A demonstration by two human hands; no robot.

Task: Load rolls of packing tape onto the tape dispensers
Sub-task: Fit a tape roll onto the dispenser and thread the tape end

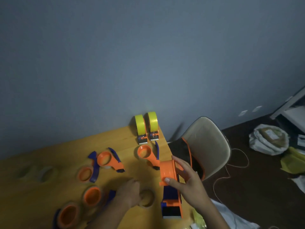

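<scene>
The right hand clasps an orange tape dispenser at the table's right edge, thumb laid across the near face of its round hub, fingers wrapped over the far rim. The dispenser stands on edge, its long axis running from the hub at 12 o'clock down to the dark cutter end at 6 o'clock, nearest the camera; the blue handle section sits below the thumb.

The left hand reaches over a clear tape roll lying flat on the wooden table, just at 9 o'clock of the held dispenser. Its fingers curl down at the roll's left rim, and whether they actually pinch it cannot be told in the dim, blurred light.

At 9 to 10 o'clock of the hands lie several empty orange-and-blue dispensers, and another rests at 12 o'clock. Beyond it, against the grey wall, two loaded dispensers with yellow tape stand side by side, cutters pointing towards the camera. A beige chair stands off the table's right edge, and bags sit on the dark floor beyond.
</scene>
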